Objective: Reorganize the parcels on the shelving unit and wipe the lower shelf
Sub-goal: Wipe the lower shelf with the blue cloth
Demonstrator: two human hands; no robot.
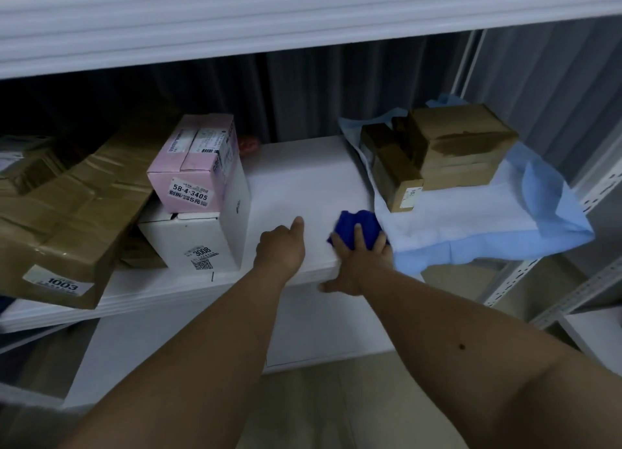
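A white shelf (303, 179) runs across the middle of the view. My right hand (361, 256) presses a dark blue cloth (358, 228) onto the shelf near its front edge, fingers spread over the cloth, thumb hanging below the edge. My left hand (281, 246) rests on the shelf just left of it, holding nothing. A pink box (198, 165) sits on a white box (202, 236) at the left. A large brown taped parcel (74, 212) leans beside them. At the right, a big brown box (461, 145) and a small brown box (392, 169) lie on a light blue bag (505, 226).
The upper shelf's white front rail (303, 20) hangs overhead. A lower white shelf (235, 327) lies beneath my arms. Perforated metal uprights (579, 287) stand at the right. A grey curtain (319, 95) hangs behind the shelf. A small red thing (249, 143) lies at the back.
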